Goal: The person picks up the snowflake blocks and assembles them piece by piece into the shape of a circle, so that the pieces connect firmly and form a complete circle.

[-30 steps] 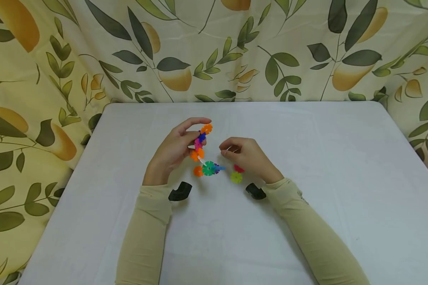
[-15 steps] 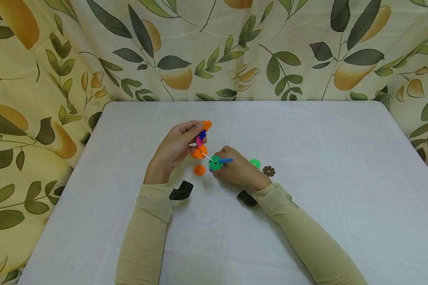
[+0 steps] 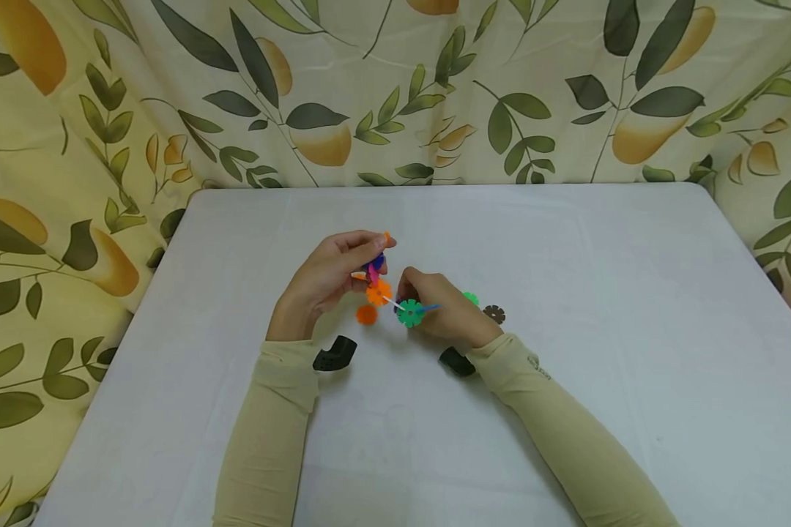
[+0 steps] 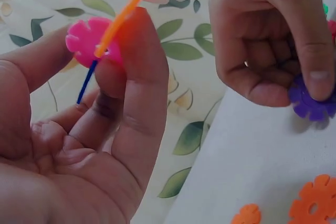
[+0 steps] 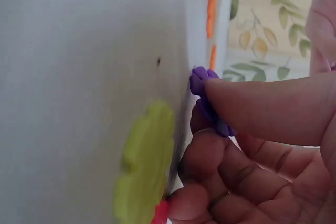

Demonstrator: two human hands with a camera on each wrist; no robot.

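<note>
Several notched discs form a linked chain hanging from my left hand (image 3: 323, 274). Its thumb and fingers pinch the upper end, where an orange disc (image 4: 126, 14), a pink disc (image 4: 86, 43) and a blue disc (image 4: 86, 82) join. Lower down in the head view come another orange disc (image 3: 379, 293), a white disc seen edge-on, a green disc (image 3: 410, 313) and a light blue disc (image 3: 430, 308). Beneath the chain's lower end, my right hand (image 3: 447, 307) pinches a purple disc (image 5: 210, 106) between thumb and fingers, close to the white table.
A loose orange disc (image 3: 366, 315) lies left of the right hand. Light green (image 3: 471, 298) and brown discs (image 3: 494, 315) lie beyond its wrist. A yellow-green disc (image 5: 147, 166) and a red piece (image 5: 160, 212) are beside its fingers. Black wrist devices (image 3: 335, 353) show under both wrists.
The right hand has moved left and down from its raised place and now pinches the purple disc. The left thumb and forefinger have closed on the chain's upper end, and the chain has swung right.
</note>
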